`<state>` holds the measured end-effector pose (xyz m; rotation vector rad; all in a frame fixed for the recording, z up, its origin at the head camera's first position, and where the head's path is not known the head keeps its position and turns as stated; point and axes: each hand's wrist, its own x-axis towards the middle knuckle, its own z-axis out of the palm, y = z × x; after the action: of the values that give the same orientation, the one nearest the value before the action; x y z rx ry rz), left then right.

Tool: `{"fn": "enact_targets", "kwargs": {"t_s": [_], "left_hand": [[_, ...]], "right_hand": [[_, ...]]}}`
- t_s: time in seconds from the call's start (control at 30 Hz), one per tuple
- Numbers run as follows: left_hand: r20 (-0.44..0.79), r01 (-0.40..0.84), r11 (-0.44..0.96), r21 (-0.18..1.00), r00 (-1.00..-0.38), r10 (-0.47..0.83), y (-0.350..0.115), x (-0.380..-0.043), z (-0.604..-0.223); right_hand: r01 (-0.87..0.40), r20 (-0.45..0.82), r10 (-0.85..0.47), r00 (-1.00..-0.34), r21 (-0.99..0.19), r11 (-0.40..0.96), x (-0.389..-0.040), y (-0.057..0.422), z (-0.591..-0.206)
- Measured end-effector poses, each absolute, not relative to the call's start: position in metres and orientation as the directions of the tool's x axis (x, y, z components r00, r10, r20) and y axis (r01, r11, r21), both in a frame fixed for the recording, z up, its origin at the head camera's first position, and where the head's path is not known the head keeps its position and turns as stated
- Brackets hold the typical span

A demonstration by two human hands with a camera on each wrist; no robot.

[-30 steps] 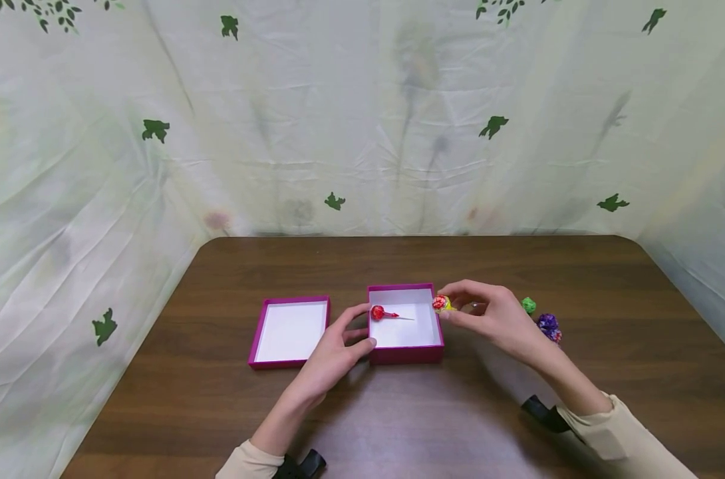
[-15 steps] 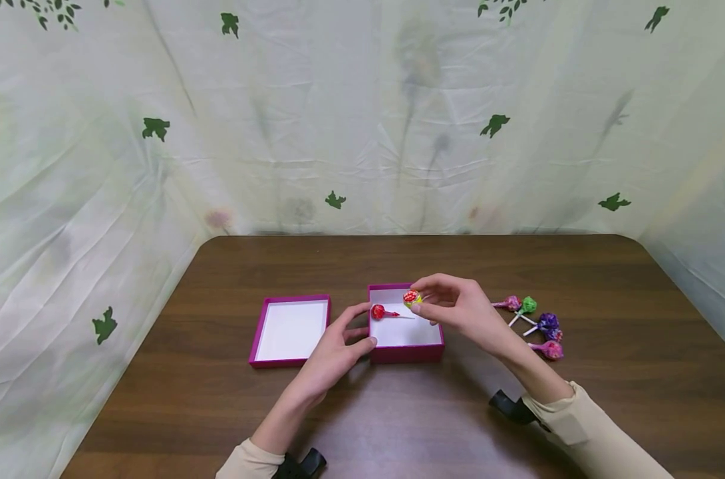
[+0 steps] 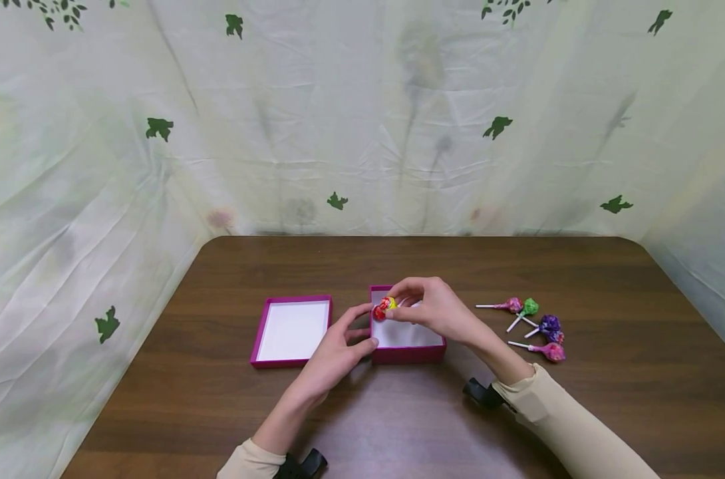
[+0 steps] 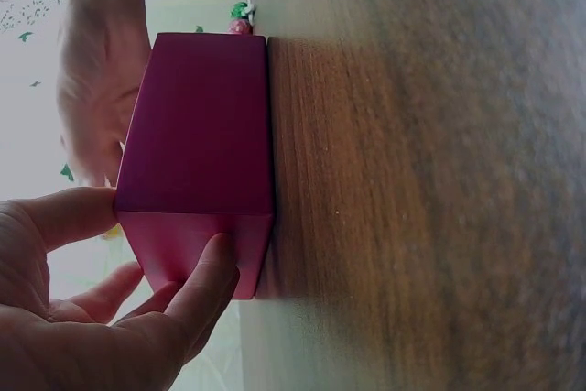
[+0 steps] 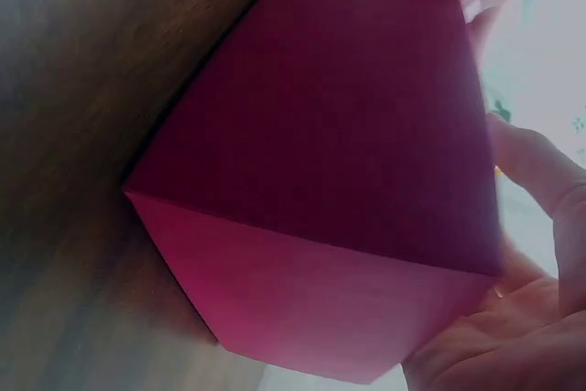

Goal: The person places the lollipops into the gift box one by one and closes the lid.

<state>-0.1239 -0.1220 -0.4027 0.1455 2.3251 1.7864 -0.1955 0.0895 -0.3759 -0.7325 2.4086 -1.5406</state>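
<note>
"What's around you?"

"A pale curtain (image 3: 362,100) with green leaf shapes hangs behind the box, and a brown wooden table (image 3: 362,419) lies under it."

"How are your arms?"

"Both reach to the box in beige sleeves (image 3: 569,422). My left hand (image 3: 332,347) comes in from the box's left, fingers spread and relaxed, resting against its left wall, thumb by the front corner. My right hand (image 3: 433,309) comes in from the box's right and arches over it, thumb and fingertips pinching the yellow lollipop (image 3: 390,303)."

"And the box?"

"My box (image 3: 407,356) is magenta, white inside, lidless and flat on the table. In it, near the left wall, is the red lollipop (image 3: 378,313). The yellow one is right beside that, over the box's left part; I can't tell whether they touch."

"The lid?"

"The lid (image 3: 294,331) lies just left of the box, white inside facing up."

"Other sweets?"

"Well to the right of the box, in a loose cluster: a pink lollipop (image 3: 514,305), a green lollipop (image 3: 529,307), a purple lollipop (image 3: 550,324) and, nearest me, a second pink lollipop (image 3: 554,352). Their white sticks point roughly boxward."

"Any writing?"

"The wrapper I'm pinching has a red-and-white pattern, too small to make out."
</note>
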Motion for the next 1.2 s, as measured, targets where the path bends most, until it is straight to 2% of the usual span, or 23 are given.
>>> {"fn": "enact_targets", "kwargs": {"t_s": [0.17,0.37,0.6,0.73,0.97,1.2], "left_hand": [[-0.099,-0.043,0.260,0.965,-0.974,0.205,-0.121,-0.124,-0.403],[-0.101,-0.048,0.252,0.967,-0.974,0.203,-0.122,-0.124,-0.403],[-0.099,-0.046,0.240,0.970,-0.971,0.216,-0.122,-0.123,-0.402],[-0.100,-0.047,0.242,0.969,-0.972,0.211,-0.122,-0.123,-0.402],[-0.097,-0.043,0.247,0.968,-0.973,0.209,-0.121,-0.123,-0.402],[-0.103,-0.050,0.248,0.967,-0.973,0.206,-0.120,-0.122,-0.402]], "right_hand": [[-0.294,0.048,-0.514,-0.856,-0.863,0.410,-0.201,0.083,-0.378],[-0.384,0.052,-0.519,-0.853,-0.736,0.557,-0.204,0.072,-0.379],[-0.395,0.010,-0.508,-0.862,-0.641,0.658,-0.203,0.063,-0.382],[-0.403,0.006,-0.516,-0.857,-0.632,0.662,-0.205,0.060,-0.383],[-0.403,0.000,-0.554,-0.832,-0.687,0.605,-0.210,0.062,-0.388],[-0.385,0.009,-0.516,-0.857,-0.675,0.629,-0.209,0.061,-0.389]]}}
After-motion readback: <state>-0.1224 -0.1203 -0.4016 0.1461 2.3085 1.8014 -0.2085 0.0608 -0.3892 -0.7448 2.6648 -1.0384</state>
